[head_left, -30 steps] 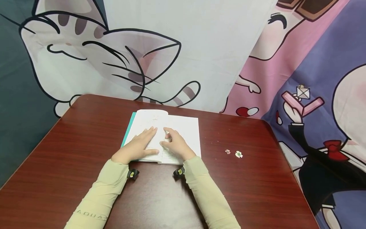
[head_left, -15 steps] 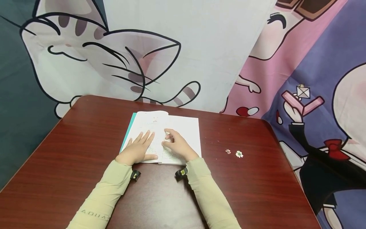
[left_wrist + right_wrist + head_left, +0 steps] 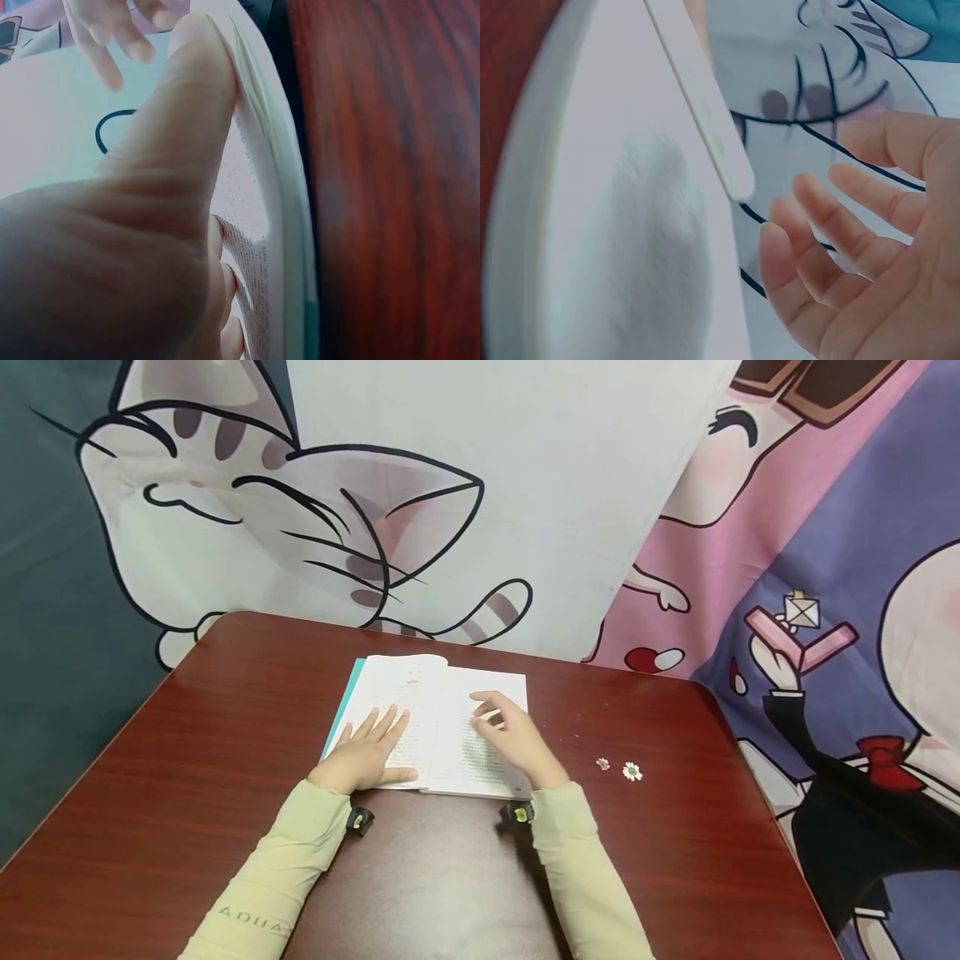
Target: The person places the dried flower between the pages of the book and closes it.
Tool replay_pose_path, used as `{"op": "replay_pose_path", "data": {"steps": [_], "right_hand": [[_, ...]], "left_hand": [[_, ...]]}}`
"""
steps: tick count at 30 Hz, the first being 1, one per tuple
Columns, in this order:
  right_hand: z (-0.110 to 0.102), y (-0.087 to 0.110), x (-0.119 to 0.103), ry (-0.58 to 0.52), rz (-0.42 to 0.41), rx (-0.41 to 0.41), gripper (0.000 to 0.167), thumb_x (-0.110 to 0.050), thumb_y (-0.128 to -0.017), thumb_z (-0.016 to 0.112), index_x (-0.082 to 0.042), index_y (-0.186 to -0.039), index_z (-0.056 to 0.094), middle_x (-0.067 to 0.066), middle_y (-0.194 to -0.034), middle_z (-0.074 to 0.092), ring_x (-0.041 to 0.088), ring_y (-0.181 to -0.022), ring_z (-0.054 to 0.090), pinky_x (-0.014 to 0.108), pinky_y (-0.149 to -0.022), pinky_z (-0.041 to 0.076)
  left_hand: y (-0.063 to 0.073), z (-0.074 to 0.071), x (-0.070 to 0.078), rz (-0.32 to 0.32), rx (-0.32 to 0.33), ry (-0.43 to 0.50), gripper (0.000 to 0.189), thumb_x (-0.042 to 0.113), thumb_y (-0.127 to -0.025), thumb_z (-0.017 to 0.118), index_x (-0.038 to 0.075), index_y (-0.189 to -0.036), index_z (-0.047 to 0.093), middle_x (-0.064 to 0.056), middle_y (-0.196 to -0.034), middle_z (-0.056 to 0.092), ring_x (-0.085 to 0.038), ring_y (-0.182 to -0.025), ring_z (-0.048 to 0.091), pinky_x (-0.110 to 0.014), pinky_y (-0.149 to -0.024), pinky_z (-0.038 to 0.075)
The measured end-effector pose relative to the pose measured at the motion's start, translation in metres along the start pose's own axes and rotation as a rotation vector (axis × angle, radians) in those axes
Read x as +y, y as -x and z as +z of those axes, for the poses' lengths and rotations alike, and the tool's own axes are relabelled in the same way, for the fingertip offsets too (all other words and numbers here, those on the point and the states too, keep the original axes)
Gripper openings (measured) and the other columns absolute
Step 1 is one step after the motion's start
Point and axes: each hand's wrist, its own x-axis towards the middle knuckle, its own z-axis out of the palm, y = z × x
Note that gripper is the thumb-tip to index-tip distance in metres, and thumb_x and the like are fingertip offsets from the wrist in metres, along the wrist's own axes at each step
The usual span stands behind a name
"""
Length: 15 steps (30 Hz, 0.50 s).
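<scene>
An open book with white pages and a teal cover edge lies on the table. My left hand rests on its left page, fingers spread and straight. In the left wrist view, the thumb of my left hand stretches along the page near the book's bottom edge. Over the right page hovers my right hand, its fingers loosely bent. The right wrist view shows my right hand holding nothing, apart from the paper. A small pink dried flower and a white dried flower lie right of the book.
The dark red wooden table has rounded far corners. Behind it hangs a cloth backdrop with cartoon figures. A few tiny specks lie on the table beyond the flowers.
My right hand has moved right, from beside the book's middle fold to over the right page. The fingers of my left hand have spread wider on the left page. The view has shifted slightly.
</scene>
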Motion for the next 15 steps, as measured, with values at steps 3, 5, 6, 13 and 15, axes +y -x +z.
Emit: {"op": "replay_pose_path", "data": {"steps": [3, 5, 6, 13, 15], "right_hand": [[-0.016, 0.006, 0.003, 0.061, -0.058, 0.057, 0.033, -0.009, -0.095, 0.066, -0.008, -0.128, 0.066, 0.013, -0.109, 0.067, 0.028, -0.093, 0.066, 0.042, -0.083, 0.055], [-0.028, 0.011, 0.006, 0.117, -0.093, 0.084, 0.03, -0.007, -0.095, 0.067, -0.005, -0.124, 0.068, 0.013, -0.108, 0.066, 0.027, -0.089, 0.064, 0.041, -0.08, 0.054], [-0.033, 0.014, 0.008, 0.145, -0.107, 0.099, 0.028, -0.007, -0.094, 0.068, -0.005, -0.122, 0.069, 0.013, -0.106, 0.065, 0.025, -0.087, 0.063, 0.04, -0.078, 0.054], [-0.073, 0.031, 0.02, 0.225, -0.103, 0.164, 0.028, -0.007, -0.091, 0.074, -0.004, -0.119, 0.071, 0.015, -0.107, 0.067, 0.024, -0.087, 0.062, 0.041, -0.077, 0.051], [-0.083, 0.036, 0.024, 0.236, -0.08, 0.178, 0.029, -0.008, -0.09, 0.075, -0.005, -0.119, 0.071, 0.015, -0.111, 0.067, 0.026, -0.09, 0.063, 0.044, -0.079, 0.052]], "left_hand": [[0.001, 0.0, -0.001, 0.002, 0.002, 0.004, 0.096, 0.055, -0.095, 0.064, 0.007, -0.163, 0.015, -0.02, -0.168, 0.01, -0.046, -0.153, 0.004, -0.07, -0.117, 0.005], [0.002, 0.0, 0.0, 0.002, 0.002, 0.006, 0.096, 0.055, -0.095, 0.064, 0.007, -0.163, 0.016, -0.019, -0.168, 0.01, -0.046, -0.153, 0.004, -0.069, -0.117, 0.004], [0.002, -0.001, 0.001, 0.003, 0.001, 0.007, 0.096, 0.055, -0.095, 0.064, 0.007, -0.163, 0.016, -0.019, -0.168, 0.01, -0.046, -0.153, 0.004, -0.069, -0.117, 0.004], [0.002, -0.001, 0.0, 0.006, -0.005, 0.03, 0.097, 0.057, -0.094, 0.064, 0.006, -0.163, 0.017, -0.02, -0.168, 0.009, -0.045, -0.153, 0.003, -0.069, -0.117, 0.002], [0.002, 0.0, -0.001, 0.003, -0.006, 0.035, 0.098, 0.058, -0.094, 0.064, 0.007, -0.163, 0.016, -0.018, -0.169, 0.008, -0.044, -0.154, 0.001, -0.068, -0.118, 0.0]]}}
